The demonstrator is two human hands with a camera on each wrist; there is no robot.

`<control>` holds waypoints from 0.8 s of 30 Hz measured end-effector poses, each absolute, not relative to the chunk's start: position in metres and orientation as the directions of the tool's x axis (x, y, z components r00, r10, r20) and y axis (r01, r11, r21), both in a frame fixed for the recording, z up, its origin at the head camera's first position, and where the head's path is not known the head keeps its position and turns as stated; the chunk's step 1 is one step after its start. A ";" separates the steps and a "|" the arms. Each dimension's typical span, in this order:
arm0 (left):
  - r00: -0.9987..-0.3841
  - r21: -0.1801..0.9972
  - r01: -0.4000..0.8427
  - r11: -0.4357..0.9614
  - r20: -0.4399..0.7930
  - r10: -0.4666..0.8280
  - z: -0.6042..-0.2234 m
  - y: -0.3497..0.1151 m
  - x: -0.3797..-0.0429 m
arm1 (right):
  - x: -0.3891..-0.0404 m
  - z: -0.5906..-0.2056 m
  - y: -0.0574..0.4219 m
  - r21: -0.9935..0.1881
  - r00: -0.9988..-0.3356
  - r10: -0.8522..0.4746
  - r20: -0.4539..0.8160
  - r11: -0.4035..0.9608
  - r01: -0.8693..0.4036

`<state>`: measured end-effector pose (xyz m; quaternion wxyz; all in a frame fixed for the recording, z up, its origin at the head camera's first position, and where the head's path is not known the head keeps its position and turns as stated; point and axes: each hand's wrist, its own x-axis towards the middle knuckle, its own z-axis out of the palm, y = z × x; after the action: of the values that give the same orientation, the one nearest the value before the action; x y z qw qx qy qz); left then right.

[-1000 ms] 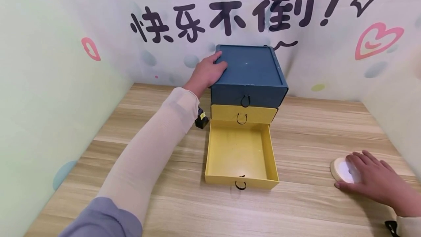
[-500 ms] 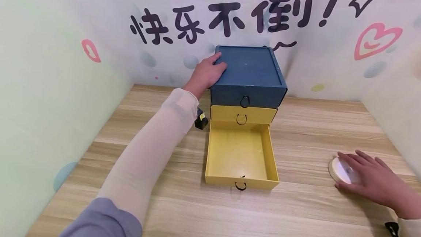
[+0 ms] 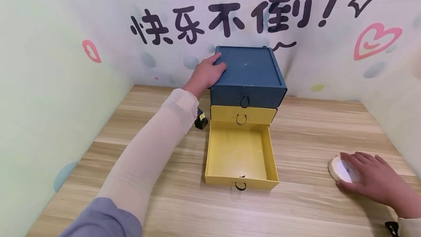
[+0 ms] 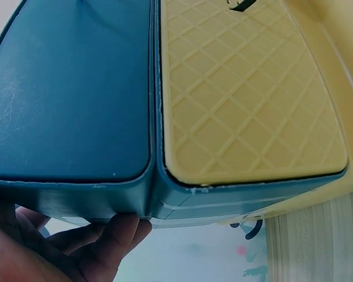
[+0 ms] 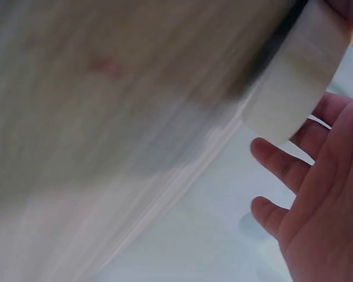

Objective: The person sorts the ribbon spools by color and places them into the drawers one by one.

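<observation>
My left hand rests on the upper left edge of a drawer cabinet, two digits lying on its blue top. In the left wrist view, other fingers touch the side wall. Below the blue drawer is a closed yellow drawer; the lowest yellow drawer is pulled out, with nothing in it. At the right, my right hand holds a round, thick, cream-sided disc with a white face, thumb and fingers on opposite sides. The right wrist view shows its cream side close to the wooden surface.
A small black object with a yellow label stands left of the cabinet, partly behind the sleeve. The wooden tabletop is bounded by a printed backdrop at the back and pale walls at both sides. Black loop pulls hang on the drawer fronts.
Over the second, the right hand and the disc shift very slightly, with the fingers settling round it. The left hand, cabinet and pulled-out drawer stay in place.
</observation>
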<state>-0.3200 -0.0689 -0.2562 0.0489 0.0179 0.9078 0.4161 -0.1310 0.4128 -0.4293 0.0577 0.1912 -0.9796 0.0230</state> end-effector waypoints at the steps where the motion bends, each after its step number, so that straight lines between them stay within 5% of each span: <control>1: -0.995 0.759 -0.009 0.651 -0.075 0.073 -0.256 -0.069 -0.320 | -0.131 -0.429 0.413 -0.016 -0.911 -0.383 0.151 0.921 -0.390; 24: -0.994 0.772 -0.009 0.635 -0.074 0.076 -0.256 -0.070 -0.319 | -0.150 -0.382 0.343 0.033 -0.698 -0.599 0.392 0.767 -0.640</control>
<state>-0.3192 -0.0696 -0.2560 0.0498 0.0186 0.9029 0.4266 -0.1496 0.3432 -0.3825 0.1935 0.3370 -0.9199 0.0528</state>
